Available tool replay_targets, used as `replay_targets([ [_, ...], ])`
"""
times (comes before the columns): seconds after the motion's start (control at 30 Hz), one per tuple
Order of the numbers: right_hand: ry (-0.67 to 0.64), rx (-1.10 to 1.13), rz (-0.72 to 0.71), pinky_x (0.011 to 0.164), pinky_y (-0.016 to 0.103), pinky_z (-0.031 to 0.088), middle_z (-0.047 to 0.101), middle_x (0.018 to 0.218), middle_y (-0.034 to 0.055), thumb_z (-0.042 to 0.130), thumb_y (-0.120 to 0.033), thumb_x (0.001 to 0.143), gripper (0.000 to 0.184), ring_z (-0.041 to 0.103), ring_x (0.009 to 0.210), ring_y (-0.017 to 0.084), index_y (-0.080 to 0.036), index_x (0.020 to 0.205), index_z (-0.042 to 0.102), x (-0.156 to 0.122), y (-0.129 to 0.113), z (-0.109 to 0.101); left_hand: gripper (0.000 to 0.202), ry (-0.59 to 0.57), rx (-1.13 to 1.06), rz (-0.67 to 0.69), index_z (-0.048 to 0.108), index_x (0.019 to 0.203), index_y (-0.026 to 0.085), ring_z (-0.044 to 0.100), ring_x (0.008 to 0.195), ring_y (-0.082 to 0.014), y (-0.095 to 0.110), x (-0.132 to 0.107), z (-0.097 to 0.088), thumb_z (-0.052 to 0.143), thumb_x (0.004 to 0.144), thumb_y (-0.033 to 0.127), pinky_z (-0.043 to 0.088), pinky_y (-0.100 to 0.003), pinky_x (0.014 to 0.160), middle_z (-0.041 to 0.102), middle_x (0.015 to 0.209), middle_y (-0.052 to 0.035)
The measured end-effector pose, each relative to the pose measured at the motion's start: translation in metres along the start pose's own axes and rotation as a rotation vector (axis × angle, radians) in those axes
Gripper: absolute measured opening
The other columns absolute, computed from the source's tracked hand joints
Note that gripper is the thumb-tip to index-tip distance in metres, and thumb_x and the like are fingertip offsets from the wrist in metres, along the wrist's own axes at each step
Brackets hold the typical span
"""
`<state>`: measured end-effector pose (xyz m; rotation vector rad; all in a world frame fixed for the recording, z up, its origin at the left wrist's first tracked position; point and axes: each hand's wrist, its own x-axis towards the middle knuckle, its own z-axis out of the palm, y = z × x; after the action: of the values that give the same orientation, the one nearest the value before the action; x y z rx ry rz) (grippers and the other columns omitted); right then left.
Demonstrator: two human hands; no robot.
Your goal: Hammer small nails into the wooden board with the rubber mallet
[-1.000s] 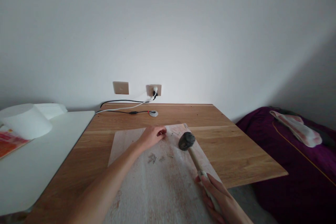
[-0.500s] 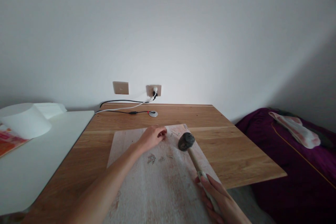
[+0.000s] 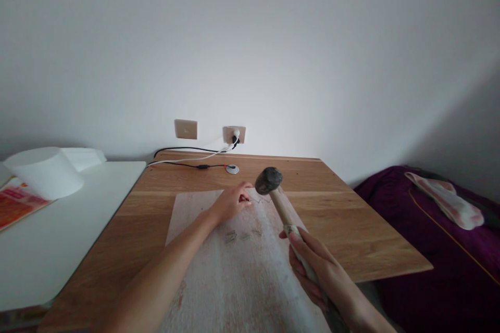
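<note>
A whitewashed wooden board (image 3: 238, 281) lies on the oak table (image 3: 339, 218). My left hand (image 3: 231, 201) rests on the board's far part, fingers pinched together on a small nail I can barely make out. Wrapped round the pale handle of a hammer (image 3: 278, 199), my right hand (image 3: 316, 268) keeps the dark head raised above the board, just right of the left fingertips. A few loose nails (image 3: 231, 237) lie on the board between my arms.
A white side table (image 3: 58, 234) at the left carries a white cylinder (image 3: 42, 173) and a red printed sheet (image 3: 17, 203). Cables (image 3: 187, 160) run from a wall socket (image 3: 234, 134). A purple-covered bed (image 3: 441, 239) with a pink cloth (image 3: 445, 199) stands at the right.
My right hand has lifted the hammer head off the board and swung it up and left towards the left fingertips. The left hand stays pinched in place.
</note>
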<state>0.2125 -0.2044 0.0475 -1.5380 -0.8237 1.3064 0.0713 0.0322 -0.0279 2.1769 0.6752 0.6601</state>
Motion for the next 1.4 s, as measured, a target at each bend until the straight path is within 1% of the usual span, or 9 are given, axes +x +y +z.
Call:
replay_targets([
  [0.23, 0.042, -0.124, 0.133, 0.028, 0.013, 0.028, 0.048, 0.061, -0.0132, 0.062, -0.079, 0.079, 0.068, 0.028, 0.033, 0.0, -0.023, 0.113, 0.047, 0.018, 0.02, 0.004, 0.052, 0.024, -0.038, -0.003, 0.061, 0.129, 0.021, 0.07, 0.079, -0.0164, -0.004, -0.001, 0.0, 0.073, 0.079, 0.014, 0.051, -0.025, 0.075, 0.076, 0.09, -0.0008],
  [0.43, 0.064, -0.012, 0.109, 0.027, 0.013, 0.026, 0.048, 0.06, -0.0131, 0.063, -0.078, 0.082, 0.07, 0.026, 0.031, 0.0, -0.024, 0.124, 0.047, 0.001, 0.026, -0.001, 0.053, 0.04, -0.084, 0.003, 0.061, 0.131, 0.021, 0.07, 0.08, -0.0156, -0.008, -0.001, 0.003, 0.074, 0.08, 0.014, 0.053, -0.025, 0.077, 0.075, 0.09, -0.0007],
  [0.67, 0.108, -0.068, 0.198, 0.03, 0.01, 0.022, 0.052, 0.061, -0.011, 0.062, -0.077, 0.083, 0.069, 0.028, 0.03, -0.002, -0.022, 0.123, 0.049, -0.012, 0.057, -0.011, 0.055, 0.049, 0.035, 0.037, 0.062, 0.132, 0.022, 0.071, 0.081, -0.0153, -0.003, -0.003, 0.001, 0.068, 0.08, 0.007, 0.052, -0.025, 0.077, 0.077, 0.093, -0.0005],
  [0.73, 0.123, -0.091, 0.191, 0.028, 0.01, 0.021, 0.051, 0.06, -0.0117, 0.06, -0.078, 0.083, 0.069, 0.028, 0.029, -0.002, -0.022, 0.122, 0.048, -0.011, 0.051, -0.01, 0.055, 0.048, 0.051, 0.049, 0.061, 0.133, 0.023, 0.072, 0.082, -0.0155, -0.004, -0.002, 0.001, 0.07, 0.081, 0.008, 0.053, -0.025, 0.08, 0.078, 0.094, -0.0002],
  [0.9, 0.118, -0.053, 0.059, 0.028, 0.01, 0.025, 0.048, 0.059, -0.0135, 0.063, -0.079, 0.082, 0.069, 0.027, 0.031, -0.001, -0.023, 0.12, 0.047, -0.01, 0.011, -0.003, 0.05, 0.033, 0.094, 0.087, 0.062, 0.132, 0.022, 0.075, 0.09, -0.0189, -0.006, 0.001, 0.001, 0.073, 0.084, 0.013, 0.055, -0.031, 0.091, 0.08, 0.096, -0.0017],
  [0.97, 0.082, -0.034, 0.027, 0.028, 0.011, 0.026, 0.049, 0.06, -0.0134, 0.063, -0.079, 0.082, 0.069, 0.025, 0.031, -0.001, -0.024, 0.12, 0.047, -0.006, 0.002, 0.0, 0.05, 0.022, 0.106, 0.095, 0.062, 0.133, 0.021, 0.076, 0.091, -0.02, -0.003, 0.001, -0.001, 0.073, 0.085, 0.013, 0.053, -0.033, 0.095, 0.08, 0.096, -0.0024],
  [1.07, 0.024, -0.061, 0.05, 0.028, 0.012, 0.028, 0.05, 0.062, -0.0129, 0.06, -0.08, 0.082, 0.069, 0.026, 0.033, 0.0, -0.024, 0.119, 0.046, 0.005, 0.007, 0.004, 0.053, 0.027, 0.093, 0.077, 0.061, 0.134, 0.021, 0.076, 0.089, -0.0198, 0.001, 0.0, -0.003, 0.073, 0.083, 0.009, 0.054, -0.03, 0.091, 0.08, 0.094, -0.0024],
  [1.2, 0.038, -0.132, 0.141, 0.027, 0.013, 0.027, 0.049, 0.062, -0.0124, 0.061, -0.083, 0.078, 0.074, 0.029, 0.033, 0.0, -0.023, 0.118, 0.047, 0.015, 0.024, 0.005, 0.059, 0.048, 0.06, 0.089, 0.061, 0.134, 0.022, 0.074, 0.084, -0.0168, 0.001, -0.002, -0.003, 0.067, 0.08, 0.001, 0.053, -0.025, 0.083, 0.079, 0.093, -0.0006],
  [1.4, 0.061, -0.02, 0.145, 0.026, 0.012, 0.028, 0.049, 0.061, -0.013, 0.062, -0.076, 0.085, 0.068, 0.029, 0.03, 0.0, -0.024, 0.126, 0.046, -0.006, 0.035, -0.007, 0.056, 0.054, -0.011, 0.092, 0.059, 0.136, 0.021, 0.07, 0.079, -0.0145, -0.009, 0.0, 0.003, 0.07, 0.082, 0.011, 0.051, -0.024, 0.077, 0.077, 0.091, -0.001],
])
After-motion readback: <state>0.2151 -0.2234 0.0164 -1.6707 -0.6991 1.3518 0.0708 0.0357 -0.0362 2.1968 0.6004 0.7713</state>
